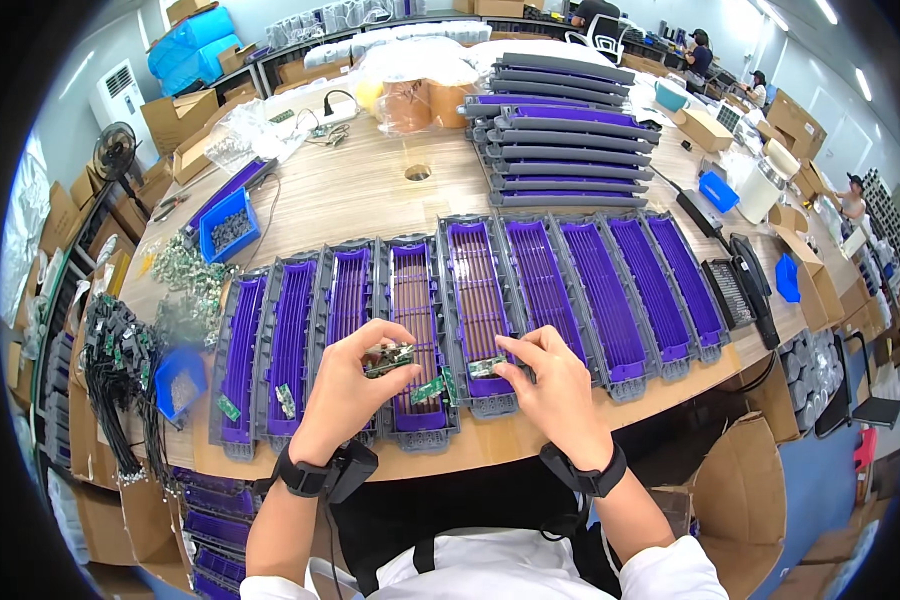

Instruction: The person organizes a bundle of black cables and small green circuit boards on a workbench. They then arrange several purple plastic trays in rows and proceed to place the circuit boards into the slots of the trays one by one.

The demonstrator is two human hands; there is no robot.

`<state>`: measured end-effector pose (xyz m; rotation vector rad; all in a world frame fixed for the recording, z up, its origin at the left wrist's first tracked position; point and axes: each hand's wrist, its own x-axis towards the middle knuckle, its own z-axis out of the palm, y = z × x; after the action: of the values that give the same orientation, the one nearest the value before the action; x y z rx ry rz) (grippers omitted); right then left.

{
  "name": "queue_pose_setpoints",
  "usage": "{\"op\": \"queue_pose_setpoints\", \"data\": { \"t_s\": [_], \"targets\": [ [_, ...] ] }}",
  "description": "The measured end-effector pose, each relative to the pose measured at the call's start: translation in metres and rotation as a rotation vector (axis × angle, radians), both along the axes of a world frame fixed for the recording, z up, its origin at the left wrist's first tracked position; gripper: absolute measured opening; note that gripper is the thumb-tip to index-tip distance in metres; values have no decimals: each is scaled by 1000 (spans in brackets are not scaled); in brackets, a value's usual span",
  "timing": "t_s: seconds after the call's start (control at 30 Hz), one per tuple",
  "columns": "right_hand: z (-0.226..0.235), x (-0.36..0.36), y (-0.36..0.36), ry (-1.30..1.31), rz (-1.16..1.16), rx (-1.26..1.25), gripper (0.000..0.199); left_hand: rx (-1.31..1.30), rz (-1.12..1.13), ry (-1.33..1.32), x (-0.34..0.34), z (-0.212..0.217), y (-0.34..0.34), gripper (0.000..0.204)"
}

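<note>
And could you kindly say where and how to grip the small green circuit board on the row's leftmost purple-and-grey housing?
Probably by its two long edges, pinched from above: the small green circuit board looks oblong, lies slantwise toward the near end of the leftmost purple-and-grey housing, and nothing covers it.

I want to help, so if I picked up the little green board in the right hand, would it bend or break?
The little green board is probably light: a pinch from the right hand holds it. It's likely stiff, since it looks flat. It may be fragile, because pale bits seem to sit on it.
</note>
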<state>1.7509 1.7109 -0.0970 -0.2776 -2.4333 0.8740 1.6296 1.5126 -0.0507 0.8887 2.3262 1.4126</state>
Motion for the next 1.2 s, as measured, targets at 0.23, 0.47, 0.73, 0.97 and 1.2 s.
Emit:
{"op": "queue_pose_setpoints", "data": {
  "t_s": [0.23,0.47,0.73,0.97,1.2],
  "targets": [
    [0,-5,-32,-13,246,85,25,-77,51,136,5,6,-6,26],
    [-1,-1,-30,158,93,-56,13,-35,38,229,12,8,8,25],
    [15,29,52,34,-99,-25,11,-25,-87,206,15,11,37,26],
    [12,34,58,23,-94,-20,16,5,-228,215,23,7,84,27],
    [23,27,65,175,86,-285,15,-13,-326,149,38,11,123,27]
  ]
}}
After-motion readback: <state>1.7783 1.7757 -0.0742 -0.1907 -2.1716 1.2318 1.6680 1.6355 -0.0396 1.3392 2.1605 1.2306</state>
